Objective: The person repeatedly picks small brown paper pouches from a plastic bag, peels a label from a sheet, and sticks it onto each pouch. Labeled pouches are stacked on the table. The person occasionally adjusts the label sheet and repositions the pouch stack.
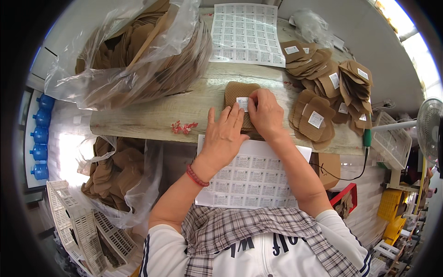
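Note:
A brown textured fabric pad (237, 90) lies on the wooden table, perhaps on top of others like it. On it is a small white printed label (242, 102). My left hand (223, 138) lies over the pad's lower left part, fingers stretched out, their tips by the label's lower edge. My right hand (266, 111) is closed at the label's right side, its curled fingertips pressed together on that edge. Under my forearms, a white sheet of printed labels (251, 175) spreads from the table edge toward my lap.
Labelled brown pads (314, 113) lie in piles on the right. A second label sheet (247, 32) is at the back. A large clear bag (184, 60) of brown pads stands at the back left; another bag (115, 175) hangs below. A fan (429, 122) stands far right.

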Tool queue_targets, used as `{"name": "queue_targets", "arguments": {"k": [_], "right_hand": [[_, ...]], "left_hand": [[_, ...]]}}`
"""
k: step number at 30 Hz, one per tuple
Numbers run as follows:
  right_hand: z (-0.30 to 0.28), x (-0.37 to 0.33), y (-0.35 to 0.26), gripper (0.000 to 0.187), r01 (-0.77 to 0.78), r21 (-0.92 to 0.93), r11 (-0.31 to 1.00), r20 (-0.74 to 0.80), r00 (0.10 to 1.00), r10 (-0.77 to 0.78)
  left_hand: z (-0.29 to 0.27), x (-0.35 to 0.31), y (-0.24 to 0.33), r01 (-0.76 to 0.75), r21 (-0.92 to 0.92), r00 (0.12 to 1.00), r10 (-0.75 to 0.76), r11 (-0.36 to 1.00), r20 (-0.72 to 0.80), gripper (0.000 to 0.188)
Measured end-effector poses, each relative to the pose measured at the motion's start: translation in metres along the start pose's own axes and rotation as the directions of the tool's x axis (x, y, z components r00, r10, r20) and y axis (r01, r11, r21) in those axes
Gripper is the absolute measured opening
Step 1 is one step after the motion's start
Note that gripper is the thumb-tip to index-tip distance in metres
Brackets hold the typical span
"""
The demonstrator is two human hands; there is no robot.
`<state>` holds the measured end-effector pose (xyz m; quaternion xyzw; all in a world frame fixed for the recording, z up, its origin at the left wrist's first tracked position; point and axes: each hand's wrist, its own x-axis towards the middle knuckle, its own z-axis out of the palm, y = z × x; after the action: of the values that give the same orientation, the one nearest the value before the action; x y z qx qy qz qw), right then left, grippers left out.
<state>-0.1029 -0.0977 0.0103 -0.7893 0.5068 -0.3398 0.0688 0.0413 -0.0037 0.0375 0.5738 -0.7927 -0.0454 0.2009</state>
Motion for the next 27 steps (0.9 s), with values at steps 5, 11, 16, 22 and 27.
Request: {"name": "queue_targets", "arguments": {"k": [5,11,16,22,27], "right_hand": [[0.000,0.001,0.004,0.043,-0.274,0.076,0.959,-0.041,0.960,0.278],[0.006,0.013,0.019,0.016,-0.175,0.228,0.958,-0.143,0.967,0.211],[-0.004,0.011,0.008,0.011,0.142,0.366,0.920,-0.346,0.938,-0.007],[-0.040,-0.004,-0.020,0.011,0.195,0.446,0.874,-0.478,0.877,0.048],[-0.095,0.004,0.034,0.006,0.062,0.383,0.922,-0.611,0.766,0.202]], "left_hand": [[-0.001,-0.001,0.003,0.009,0.013,1.000,-0.009,1.000,0.009,0.067],[0.003,0.004,0.007,0.016,0.020,1.000,-0.016,1.000,0.022,0.069],[0.003,-0.001,0.006,0.014,0.002,1.000,-0.014,1.000,-0.014,0.070],[-0.016,-0.028,0.002,-0.024,-0.083,0.976,0.005,0.996,-0.217,0.052],[-0.015,-0.075,-0.032,0.050,-0.222,0.975,-0.096,0.974,-0.202,0.031]]}}
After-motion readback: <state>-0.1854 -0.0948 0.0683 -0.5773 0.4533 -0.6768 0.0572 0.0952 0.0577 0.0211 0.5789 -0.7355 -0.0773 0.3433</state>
